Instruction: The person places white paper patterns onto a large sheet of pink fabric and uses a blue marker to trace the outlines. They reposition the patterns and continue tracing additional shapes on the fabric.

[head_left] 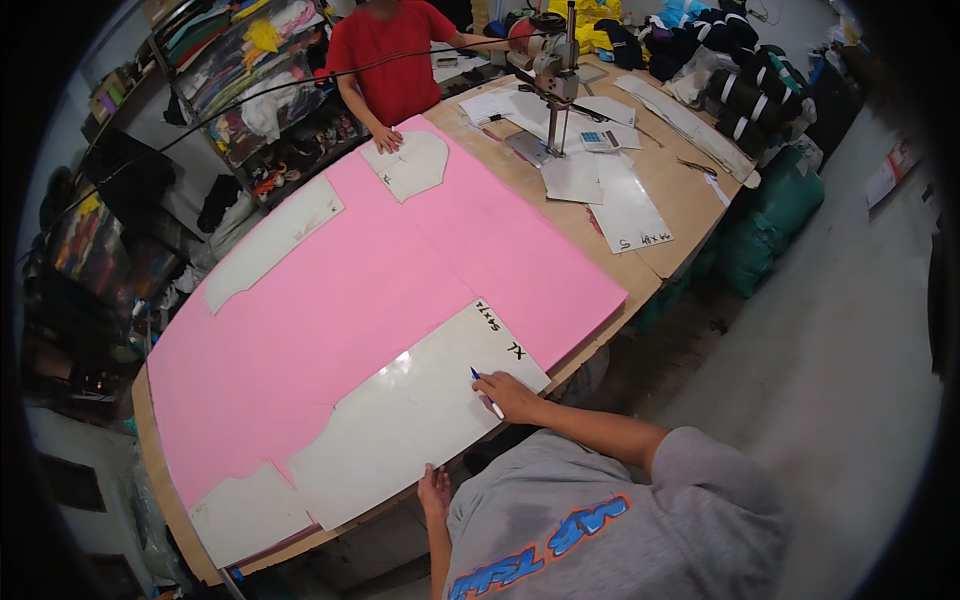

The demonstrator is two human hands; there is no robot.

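Observation:
My right hand [512, 398] is closed round a white pen with a blue tip [495, 406], resting over a large white pattern board [420, 410]. My left hand [435, 490] hangs by the near table edge, below that board, its fingers loosely apart and holding nothing visible. Under the board spreads pink fabric [400, 270], apparently stacked in layers. A smaller white pattern piece [250, 515] lies on the near left corner, and a long one [275, 240] along the far left edge. Near the far end, a co-worker's hand [386, 140] rests on another white pattern piece [415, 165].
A cloth cutting machine [556, 85] stands on the brown table [655, 265]. Around it lie a calculator [600, 141], scissors [697, 167] and loose white boards [630, 210]. A co-worker in red [390, 60] stands opposite. Shelves of folded cloth [260, 85] line the far left.

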